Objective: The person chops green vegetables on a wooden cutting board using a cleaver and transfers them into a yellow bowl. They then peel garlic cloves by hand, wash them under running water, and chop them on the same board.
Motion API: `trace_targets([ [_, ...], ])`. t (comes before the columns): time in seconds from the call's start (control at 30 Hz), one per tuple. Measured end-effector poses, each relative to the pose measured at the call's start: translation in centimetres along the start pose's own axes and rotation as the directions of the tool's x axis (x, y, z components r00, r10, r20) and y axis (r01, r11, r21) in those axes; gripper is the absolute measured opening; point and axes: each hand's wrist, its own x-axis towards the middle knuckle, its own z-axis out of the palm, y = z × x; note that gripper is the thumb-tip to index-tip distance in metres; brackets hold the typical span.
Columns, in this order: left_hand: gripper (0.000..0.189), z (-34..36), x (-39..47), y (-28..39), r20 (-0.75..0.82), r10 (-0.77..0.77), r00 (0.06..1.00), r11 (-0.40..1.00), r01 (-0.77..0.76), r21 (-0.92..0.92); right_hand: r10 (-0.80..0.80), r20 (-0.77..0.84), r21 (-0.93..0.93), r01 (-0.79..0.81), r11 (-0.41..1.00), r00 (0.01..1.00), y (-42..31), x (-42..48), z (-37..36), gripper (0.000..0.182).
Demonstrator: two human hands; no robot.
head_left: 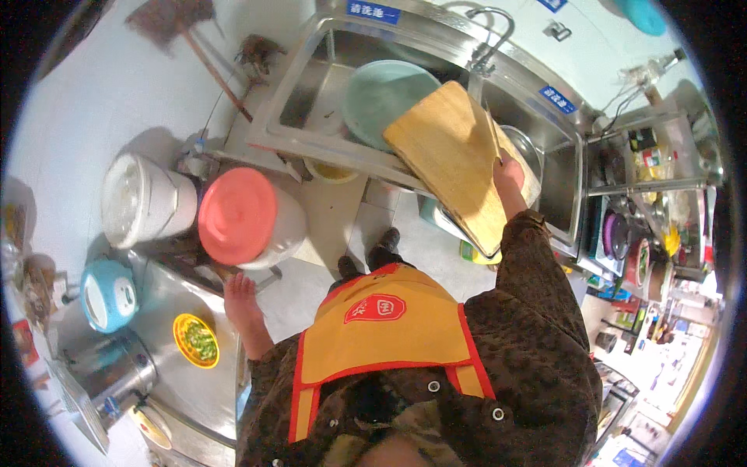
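Note:
A wooden cutting board (449,152) lies aslant across the front rim of the steel double sink (286,139), partly over a pale green basin (379,99). My right hand (509,172) is above the board's right side, closed around a thin tool that looks like a knife (494,131), seen nearly edge-on. My left hand (242,295) is low on the left and holds nothing. It is beside the edge of a steel table (192,397), close to a white bucket with a pink lid (238,216). On that table stands a yellow bowl of chopped greens (197,341).
A curved faucet (493,35) rises behind the sink. Inside the right basin is a round metal bowl (522,146), partly hidden by the board. A white lidded bucket (146,201) and a blue-and-white container (110,295) stand left. Crowded shelves (648,190) flank the right side.

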Motion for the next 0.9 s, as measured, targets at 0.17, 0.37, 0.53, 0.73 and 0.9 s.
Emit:
trace_targets([
  [0.17,0.032,15.8,0.4,-2.1,0.237,0.021,0.971,0.929,-0.107,0.355,-0.057,0.09,-0.035,0.06,0.998,0.994,2.8,1.8,7.3,0.032],
  [0.37,0.025,26.7,0.7,-6.0,0.384,-0.098,0.918,0.886,-0.095,0.455,-0.277,0.224,0.073,0.268,0.961,0.934,-3.0,-7.9,0.0,0.037],
  [0.53,0.026,32.9,0.1,-7.4,0.414,-0.196,0.889,0.858,-0.049,0.511,-0.013,-0.007,0.056,0.013,0.998,1.0,5.6,-5.8,-0.6,0.042],
  [0.73,0.026,36.0,2.5,-10.7,0.404,-0.366,0.839,0.859,0.137,0.494,0.118,0.291,-0.072,-0.101,0.992,0.95,4.5,-7.3,1.1,0.05],
  [0.9,0.027,40.4,5.3,-13.3,0.513,-0.477,0.714,0.81,0.13,0.572,-0.1,0.112,0.146,0.083,0.986,0.989,-2.8,-12.4,-0.1,0.033],
])
